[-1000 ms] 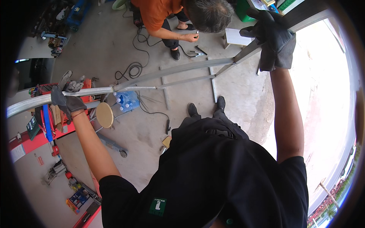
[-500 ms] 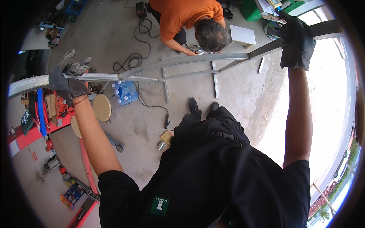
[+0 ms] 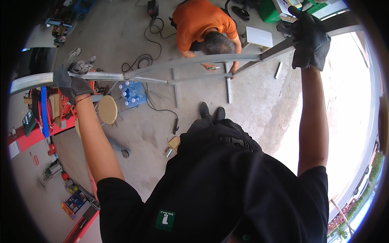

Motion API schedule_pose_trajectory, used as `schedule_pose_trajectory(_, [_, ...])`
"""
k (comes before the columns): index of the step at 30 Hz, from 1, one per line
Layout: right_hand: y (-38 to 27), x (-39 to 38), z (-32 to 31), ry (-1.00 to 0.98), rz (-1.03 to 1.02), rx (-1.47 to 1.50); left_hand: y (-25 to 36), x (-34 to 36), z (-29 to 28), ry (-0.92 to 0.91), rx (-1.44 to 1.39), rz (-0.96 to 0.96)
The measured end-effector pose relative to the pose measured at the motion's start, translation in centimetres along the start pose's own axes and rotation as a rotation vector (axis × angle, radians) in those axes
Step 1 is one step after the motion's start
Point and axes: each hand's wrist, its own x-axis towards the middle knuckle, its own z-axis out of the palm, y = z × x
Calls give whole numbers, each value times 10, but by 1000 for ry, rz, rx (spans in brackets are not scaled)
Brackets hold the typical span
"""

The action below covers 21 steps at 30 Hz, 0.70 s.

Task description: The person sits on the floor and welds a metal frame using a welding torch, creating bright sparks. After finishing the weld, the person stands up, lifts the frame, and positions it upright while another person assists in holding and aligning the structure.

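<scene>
A large frame of grey square metal tube stretches across the upper view, held up between my arms. My left hand, in a dark grey work glove, grips its left end, with the fingers closed over the tube. At the far right my right hand, gloved alike, is closed round the frame's other end; part of its grip is hidden behind the tube. Beyond the frame a person in an orange shirt bends over it. One of that person's hands holds a slim green-and-white pen-like tool; the other touches a crossbar.
Blue-capped water bottles stand by a round stool at left. A black cable winds over the floor to a dark holder. A white low bench is at upper right, a red workbench at left.
The person in orange has shifted, and the pen-like tool now shows in one hand by the crossbar. My hands keep their grip; the frame sits slightly differently in view.
</scene>
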Motion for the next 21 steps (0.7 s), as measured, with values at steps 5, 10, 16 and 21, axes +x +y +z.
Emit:
schedule_pose_trajectory(5, [-9, -6, -9, -110, 145, 116, 14, -11, 16, 97, -21, 0])
schedule_pose_trajectory(10, [-23, -7, -7, -15, -56, -57, 12, -5, 1, 45, 35, 74])
schedule_pose_trajectory(16, [-30, -10, -12, -28, -12, -22, 10, -6, 12, 93, 57, 81])
schedule_pose_trajectory(21, [-32, -2, -6, -1, -51, 17, 8, -8, 16, 131, 80, 82])
